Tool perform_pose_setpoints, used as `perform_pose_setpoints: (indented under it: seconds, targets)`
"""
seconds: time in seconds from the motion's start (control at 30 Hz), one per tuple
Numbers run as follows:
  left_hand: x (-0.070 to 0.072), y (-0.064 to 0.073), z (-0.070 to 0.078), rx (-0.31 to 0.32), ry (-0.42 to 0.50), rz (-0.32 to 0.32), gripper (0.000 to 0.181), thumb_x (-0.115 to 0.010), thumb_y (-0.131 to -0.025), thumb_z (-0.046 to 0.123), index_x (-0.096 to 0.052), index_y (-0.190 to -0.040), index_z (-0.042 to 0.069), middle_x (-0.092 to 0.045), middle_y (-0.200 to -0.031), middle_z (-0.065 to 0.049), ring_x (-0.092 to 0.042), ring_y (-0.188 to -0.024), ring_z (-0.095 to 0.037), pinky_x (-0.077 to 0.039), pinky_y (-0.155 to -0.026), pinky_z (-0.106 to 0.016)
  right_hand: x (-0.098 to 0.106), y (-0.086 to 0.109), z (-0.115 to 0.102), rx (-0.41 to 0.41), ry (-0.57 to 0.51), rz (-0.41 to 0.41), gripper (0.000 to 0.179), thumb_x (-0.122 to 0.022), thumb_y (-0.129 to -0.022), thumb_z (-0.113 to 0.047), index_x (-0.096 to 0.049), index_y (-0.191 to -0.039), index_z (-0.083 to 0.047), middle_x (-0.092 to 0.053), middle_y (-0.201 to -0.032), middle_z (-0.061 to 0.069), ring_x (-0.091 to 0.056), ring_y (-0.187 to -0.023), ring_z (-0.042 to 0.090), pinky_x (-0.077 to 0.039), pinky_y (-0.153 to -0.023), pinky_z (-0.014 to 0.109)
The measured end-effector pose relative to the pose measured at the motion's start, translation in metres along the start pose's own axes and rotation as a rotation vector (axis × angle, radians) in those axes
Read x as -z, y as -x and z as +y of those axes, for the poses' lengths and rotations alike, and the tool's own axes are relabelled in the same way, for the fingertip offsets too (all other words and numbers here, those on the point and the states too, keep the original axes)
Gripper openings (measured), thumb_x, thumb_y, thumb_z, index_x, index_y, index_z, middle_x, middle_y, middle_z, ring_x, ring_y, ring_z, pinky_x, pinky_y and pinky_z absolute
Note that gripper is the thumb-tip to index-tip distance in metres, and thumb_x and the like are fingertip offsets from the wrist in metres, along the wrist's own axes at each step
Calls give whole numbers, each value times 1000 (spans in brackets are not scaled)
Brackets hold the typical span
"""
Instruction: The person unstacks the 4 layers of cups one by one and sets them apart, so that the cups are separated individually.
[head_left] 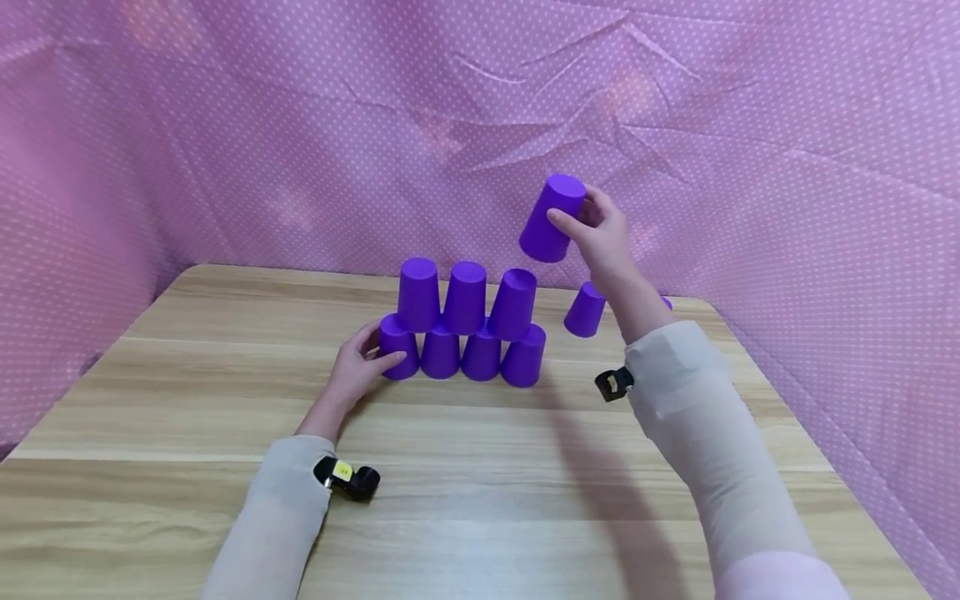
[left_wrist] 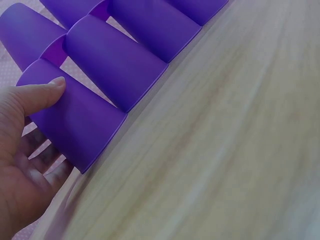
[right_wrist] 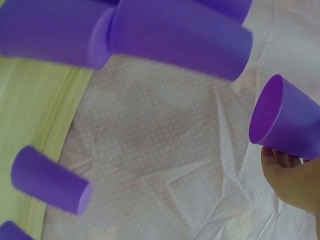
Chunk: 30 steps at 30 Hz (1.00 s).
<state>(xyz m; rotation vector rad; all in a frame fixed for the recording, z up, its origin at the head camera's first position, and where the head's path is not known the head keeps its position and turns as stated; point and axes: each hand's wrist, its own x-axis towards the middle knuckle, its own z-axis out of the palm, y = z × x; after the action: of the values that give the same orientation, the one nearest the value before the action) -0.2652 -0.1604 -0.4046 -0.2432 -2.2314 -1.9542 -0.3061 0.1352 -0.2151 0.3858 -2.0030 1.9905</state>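
Purple plastic cups stand upside down in two rows, with several in the bottom row and three on top. My left hand [head_left: 356, 367] holds the leftmost bottom cup [left_wrist: 82, 117], thumb [left_wrist: 47, 95] across its front and fingers behind. Up in the air, right of the stack, my right hand [head_left: 602, 237] grips another purple cup [head_left: 551, 218] mouth down and slightly tilted. In the right wrist view the open mouth of this held cup [right_wrist: 285, 120] shows. The nearest top-row cup [head_left: 513, 305] is below and left of it.
Farther right, a single upside-down cup [head_left: 585, 311] stands on the wooden table [head_left: 450, 517]. Another cup [head_left: 667, 303] peeks out from behind my right forearm. Pink dotted cloth [head_left: 337, 150] hangs around the back and sides.
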Motion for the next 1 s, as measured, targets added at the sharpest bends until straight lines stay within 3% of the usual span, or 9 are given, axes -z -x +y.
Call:
perform_pose_setpoints:
  seconds: [0.37,0.6,1.0]
  targets:
    - [-2,0,-3,0,-9,5,59,-66,-75,6,-39,-127,2,-44,-120,-21,-40,-110,-29,-32,-95,-37,41,7,15,-40,-3,81,48,-65,-75,-3,-44,-118,-1,-50,-114,15,-45,-105,22,-37,-91,26]
    - [-2,0,-3,-11,1,2,59,-65,-75,5,-38,-127,2,-44,-120,-21,-40,-110,-29,-32,-95,-37,59,13,25,-42,32,100,48,-66,-75,-6,-45,-118,-3,-51,-112,12,-45,-105,21,-36,-92,26]
    - [-3,1,-3,0,-9,8,60,-65,-75,5,-37,-128,1,-43,-122,-21,-39,-112,-29,-32,-95,-37,86,35,53,-131,44,168,48,-67,-75,-8,-45,-117,-3,-53,-107,8,-46,-103,21,-34,-93,31]
